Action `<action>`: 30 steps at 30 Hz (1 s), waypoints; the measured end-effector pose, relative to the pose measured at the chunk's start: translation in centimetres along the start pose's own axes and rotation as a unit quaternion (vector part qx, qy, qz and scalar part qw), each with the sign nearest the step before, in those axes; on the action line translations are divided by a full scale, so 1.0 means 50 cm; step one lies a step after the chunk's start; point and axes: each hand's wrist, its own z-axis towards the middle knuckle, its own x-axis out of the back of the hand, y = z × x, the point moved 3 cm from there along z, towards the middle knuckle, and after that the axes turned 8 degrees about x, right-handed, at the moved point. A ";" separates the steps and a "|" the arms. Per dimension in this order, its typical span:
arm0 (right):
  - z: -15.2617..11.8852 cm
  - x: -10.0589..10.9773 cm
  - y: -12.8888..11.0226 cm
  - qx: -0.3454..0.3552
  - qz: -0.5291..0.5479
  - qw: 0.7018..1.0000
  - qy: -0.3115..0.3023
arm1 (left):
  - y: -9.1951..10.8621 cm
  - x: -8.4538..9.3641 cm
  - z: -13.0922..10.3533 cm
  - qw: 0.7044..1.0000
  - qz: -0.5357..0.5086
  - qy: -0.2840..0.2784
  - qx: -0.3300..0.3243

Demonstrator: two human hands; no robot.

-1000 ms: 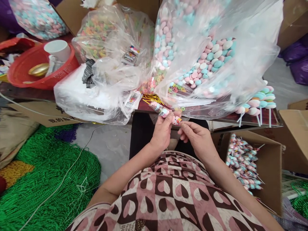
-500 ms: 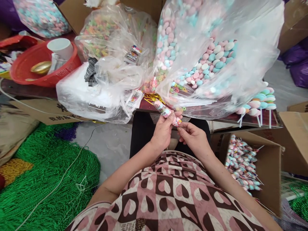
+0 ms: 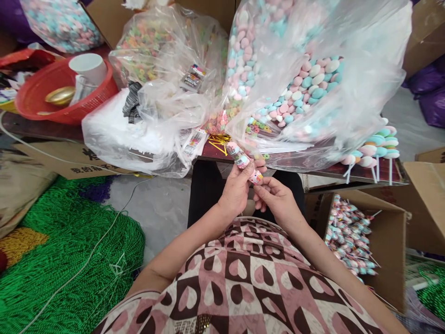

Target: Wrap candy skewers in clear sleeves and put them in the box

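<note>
My left hand (image 3: pixel 233 192) is closed around a printed clear wrapper with candy in it, a wrapped marshmallow lollipop (image 3: pixel 242 161), tilted over my lap at the table's front edge. At its lower end, the fingers of my right hand (image 3: pixel 280 199) pinch together on the gathered wrapper; the exact spot is hidden by the fingertips. Just beyond lie yellow twist ties (image 3: pixel 219 144) and a stack of printed wrapper bags (image 3: pixel 194 143). Unwrapped marshmallow lollipops (image 3: pixel 377 144) rest at the table's right end.
Large clear bags hold pink, white and blue marshmallows (image 3: pixel 314 81) and ring gummies (image 3: pixel 146 48). A red basket (image 3: pixel 31 109) with a white cup stands at left. Below right, a cardboard box (image 3: pixel 389 246) contains wrapped lollipops. Green bead strings (image 3: pixel 79 250) cover the floor at left.
The wrapped lollipop has shifted slightly right and upright in my left hand. My right fingers have curled in closer at its lower end.
</note>
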 end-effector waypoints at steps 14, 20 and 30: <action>-0.002 -0.001 0.004 -0.011 0.065 0.998 0.011 | -0.002 0.003 0.007 1.000 -0.016 0.001 0.022; 0.005 -0.007 0.013 -0.016 0.055 0.998 0.020 | -0.008 0.005 0.007 0.999 -0.020 -0.008 0.028; -0.002 -0.004 0.010 0.035 0.046 0.997 0.048 | -0.011 0.005 0.008 0.999 -0.041 0.016 0.026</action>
